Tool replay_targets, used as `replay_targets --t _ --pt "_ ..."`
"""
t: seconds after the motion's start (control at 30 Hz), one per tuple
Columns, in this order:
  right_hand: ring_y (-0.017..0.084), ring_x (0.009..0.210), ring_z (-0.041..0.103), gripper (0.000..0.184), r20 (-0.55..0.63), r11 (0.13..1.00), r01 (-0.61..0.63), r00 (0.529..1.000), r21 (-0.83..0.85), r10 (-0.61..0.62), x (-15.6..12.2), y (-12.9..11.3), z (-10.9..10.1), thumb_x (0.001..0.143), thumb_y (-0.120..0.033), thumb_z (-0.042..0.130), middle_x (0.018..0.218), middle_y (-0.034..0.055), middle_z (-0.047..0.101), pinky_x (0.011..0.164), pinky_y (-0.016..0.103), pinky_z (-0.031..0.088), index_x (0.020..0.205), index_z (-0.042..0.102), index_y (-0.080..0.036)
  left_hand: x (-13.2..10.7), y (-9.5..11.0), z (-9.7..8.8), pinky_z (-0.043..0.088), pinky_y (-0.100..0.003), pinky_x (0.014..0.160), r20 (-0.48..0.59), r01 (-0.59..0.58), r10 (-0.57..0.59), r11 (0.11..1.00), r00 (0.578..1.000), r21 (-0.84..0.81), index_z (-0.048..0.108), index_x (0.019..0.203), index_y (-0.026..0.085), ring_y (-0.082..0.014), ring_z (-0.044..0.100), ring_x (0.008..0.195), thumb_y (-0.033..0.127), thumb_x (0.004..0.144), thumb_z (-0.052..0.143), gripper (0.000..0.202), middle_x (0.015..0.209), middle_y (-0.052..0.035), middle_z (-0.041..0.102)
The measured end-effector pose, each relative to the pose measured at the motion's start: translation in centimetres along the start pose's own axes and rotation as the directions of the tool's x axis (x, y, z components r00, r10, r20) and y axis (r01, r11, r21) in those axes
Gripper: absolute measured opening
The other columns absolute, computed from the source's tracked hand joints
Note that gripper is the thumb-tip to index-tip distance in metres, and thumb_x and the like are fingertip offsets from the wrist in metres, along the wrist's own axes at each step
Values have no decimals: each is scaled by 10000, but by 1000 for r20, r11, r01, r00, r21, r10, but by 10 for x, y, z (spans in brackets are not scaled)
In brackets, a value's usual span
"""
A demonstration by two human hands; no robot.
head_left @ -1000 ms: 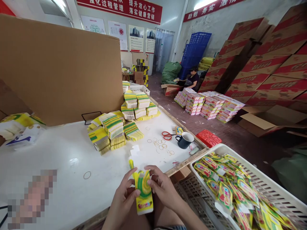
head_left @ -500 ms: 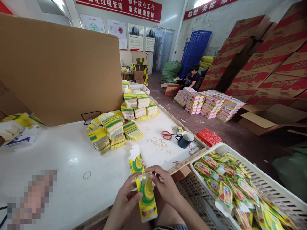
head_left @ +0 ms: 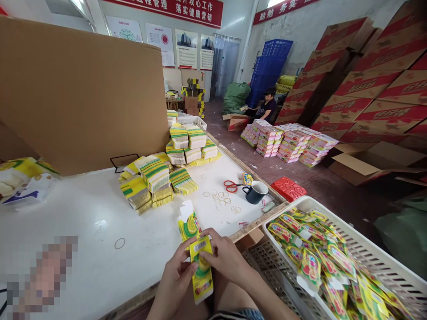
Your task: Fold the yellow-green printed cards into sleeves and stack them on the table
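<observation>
Left hand (head_left: 176, 278) and right hand (head_left: 227, 258) meet low at the near edge of the white worktop (head_left: 83, 231), fingers curled, each grip clamped on one yellow carton (head_left: 202, 266), its barcoded top flap folded over. The carton is slim, yellow with a green swirl and red print at its lower end. One more carton (head_left: 188, 222) stands just behind it on the worktop; one dark mug (head_left: 255, 192), one pair of red scissors (head_left: 231, 186).
</observation>
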State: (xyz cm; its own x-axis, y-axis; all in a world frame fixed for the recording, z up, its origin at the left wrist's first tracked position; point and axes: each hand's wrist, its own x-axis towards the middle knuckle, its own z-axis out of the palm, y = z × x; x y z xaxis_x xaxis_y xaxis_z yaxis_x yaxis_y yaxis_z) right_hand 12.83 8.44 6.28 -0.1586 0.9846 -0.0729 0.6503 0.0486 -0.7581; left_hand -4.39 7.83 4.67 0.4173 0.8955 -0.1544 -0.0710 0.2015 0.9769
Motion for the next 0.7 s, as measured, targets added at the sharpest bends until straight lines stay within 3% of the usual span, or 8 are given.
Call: replay_targets --t 0.1,0.33,0.53,0.7 --pt "153 576 567 436 25 1000 17 1000 -11 -17 -1 1 1 707 -149 565 583 -78 554 542 194 331 1119 498 -272 1 4 2 529 -355 839 -11 11 -11 1000 1000 -18 475 1300 230 -262 665 981 332 790 617 538 1239 -116 642" --pt "214 658 622 368 -89 979 -109 991 -170 95 -2 -9 9 748 -166 526 669 -14 631 558 231 316 1110 497 -227 6 3 6 550 -322 733 -48 45 -43 998 998 35 500 1261 218 -238 701 826 334 776 619 512 1170 -111 681" --pt "178 608 597 415 -50 996 -75 996 -51 73 -1 0 9 711 -165 568 669 -47 623 549 213 327 1104 472 -256 8 -2 4 539 -314 773 -24 30 -29 998 999 49 499 1275 211 -233 692 867 318 782 613 518 1254 -112 632" --pt "170 599 580 381 -112 993 -99 989 -62 92 -2 -2 8 719 -145 563 648 -45 603 561 221 334 1084 497 -233 7 -2 2 545 -327 741 -39 33 -31 998 999 45 511 1260 221 -229 695 816 310 775 625 506 1171 -105 680"
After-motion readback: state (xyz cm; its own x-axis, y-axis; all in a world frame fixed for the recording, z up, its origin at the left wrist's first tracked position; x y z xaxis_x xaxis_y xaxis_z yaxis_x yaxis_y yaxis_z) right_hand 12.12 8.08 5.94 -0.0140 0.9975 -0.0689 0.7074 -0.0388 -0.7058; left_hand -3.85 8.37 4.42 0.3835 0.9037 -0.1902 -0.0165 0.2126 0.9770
